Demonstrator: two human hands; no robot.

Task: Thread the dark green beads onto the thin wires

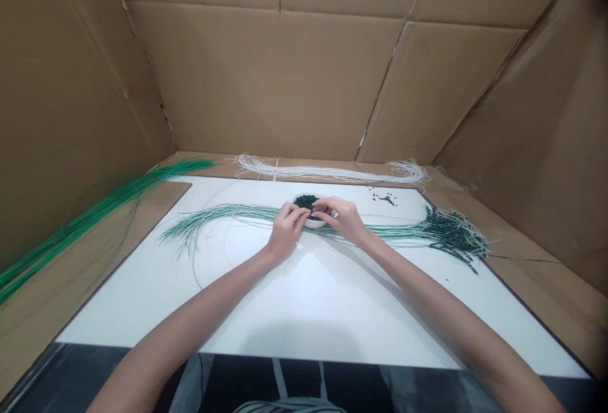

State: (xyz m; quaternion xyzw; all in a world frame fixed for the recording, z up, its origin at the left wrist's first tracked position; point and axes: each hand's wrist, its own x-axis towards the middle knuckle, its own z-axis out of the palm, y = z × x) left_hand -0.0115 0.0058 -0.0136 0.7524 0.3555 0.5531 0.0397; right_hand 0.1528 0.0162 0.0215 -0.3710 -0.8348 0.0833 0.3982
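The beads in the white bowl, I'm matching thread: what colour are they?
The beads are very dark green, best seen in the head view.

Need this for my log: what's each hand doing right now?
Left hand: pinched over the white bowl, holding unclear.
Right hand: curved at the bowl, holding unclear.

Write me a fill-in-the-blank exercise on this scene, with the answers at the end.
The dark green beads lie in a small ____ bowl, between the left hand and the right hand.
Off the white board, a long bundle of green strands lies on the ____ side of the view.
A few loose beads lie on the board to the ____ of the bowl.
The walls around the board are made of ____.

Answers: white; left; right; cardboard.
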